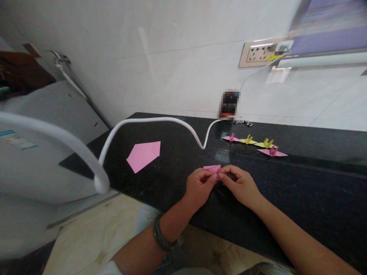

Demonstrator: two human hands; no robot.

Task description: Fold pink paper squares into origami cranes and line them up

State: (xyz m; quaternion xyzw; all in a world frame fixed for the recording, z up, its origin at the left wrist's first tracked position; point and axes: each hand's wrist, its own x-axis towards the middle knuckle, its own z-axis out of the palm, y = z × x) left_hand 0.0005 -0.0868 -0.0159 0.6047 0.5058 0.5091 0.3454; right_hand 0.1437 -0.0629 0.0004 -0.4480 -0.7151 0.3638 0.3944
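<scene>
A small folded piece of pink paper (211, 168) is pinched between my two hands above the dark countertop. My left hand (200, 188) grips its left side with thumb and fingers, and a dark bangle circles that wrist. On the right edge, my right hand (239, 184) holds the same paper between thumb and forefinger, the thumbs almost touching. Part of the paper is hidden behind the fingers. To the left lies a larger pink sheet (145, 156), folded at its edges. Several small folded paper figures, pink and yellow (268, 144), rest in a row at the right.
A white flexible arm (155, 120) bends across the countertop (177, 143) to a phone-like device (228, 105) against the tiled wall. A cable runs from there to the wall socket (258, 53). Beside the counter's left end stands a pale appliance (31, 126).
</scene>
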